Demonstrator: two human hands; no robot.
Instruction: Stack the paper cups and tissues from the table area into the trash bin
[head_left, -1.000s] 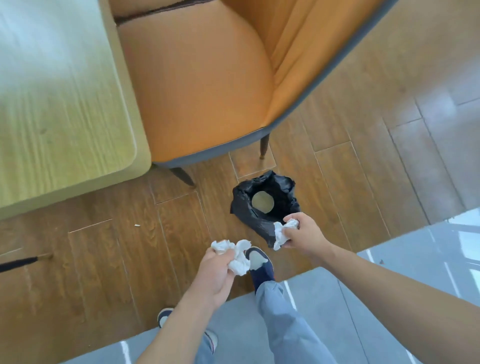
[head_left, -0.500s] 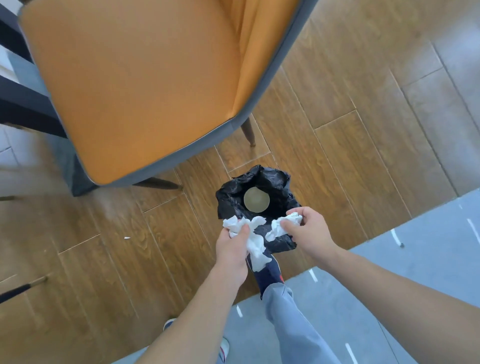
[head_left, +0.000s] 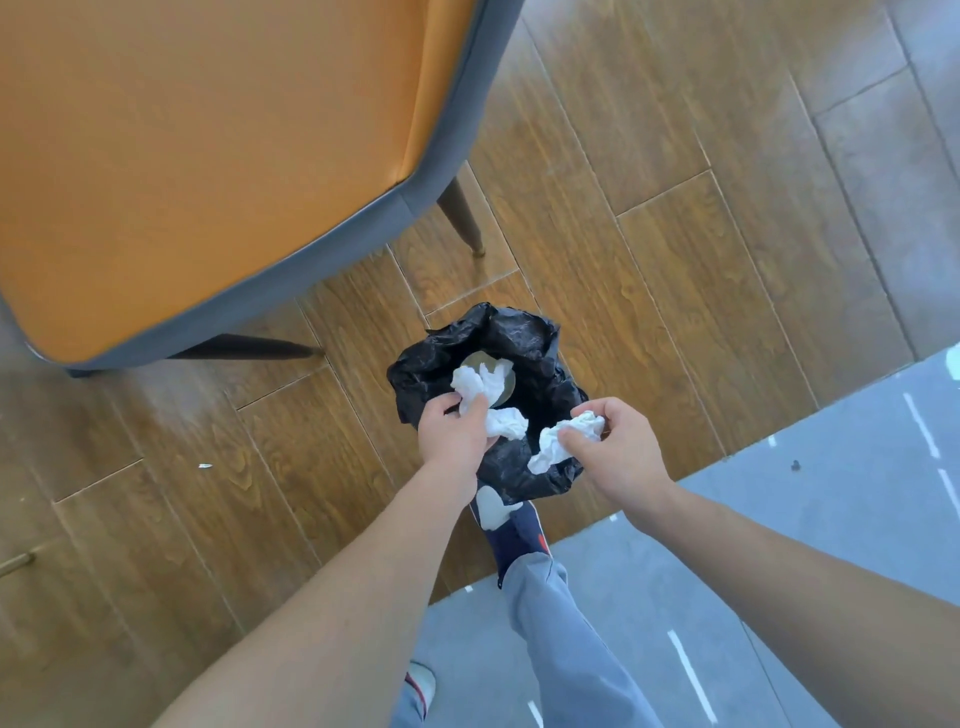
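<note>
A small trash bin lined with a black bag (head_left: 524, 332) stands on the wooden floor in front of my foot. Deep inside it a round pale cup bottom (head_left: 506, 392) shows, partly covered. My left hand (head_left: 454, 431) is over the bin's near-left rim and is shut on crumpled white tissues (head_left: 485, 397) that hang over the opening. My right hand (head_left: 618, 449) is at the near-right rim, pinching another crumpled white tissue (head_left: 563, 439) between thumb and fingers.
An orange chair with a grey shell (head_left: 208, 171) fills the upper left; its dark legs (head_left: 462, 218) stand close behind the bin. My shoe (head_left: 506, 519) touches the bin's near side. Grey floor tiles (head_left: 779, 545) lie to the right, and a small white scrap (head_left: 205, 466) lies on the wood.
My view has tilted closer over the bin, and the table has left it. My left hand has carried its tissues forward over the bin's opening; my right hand has stayed at the rim.
</note>
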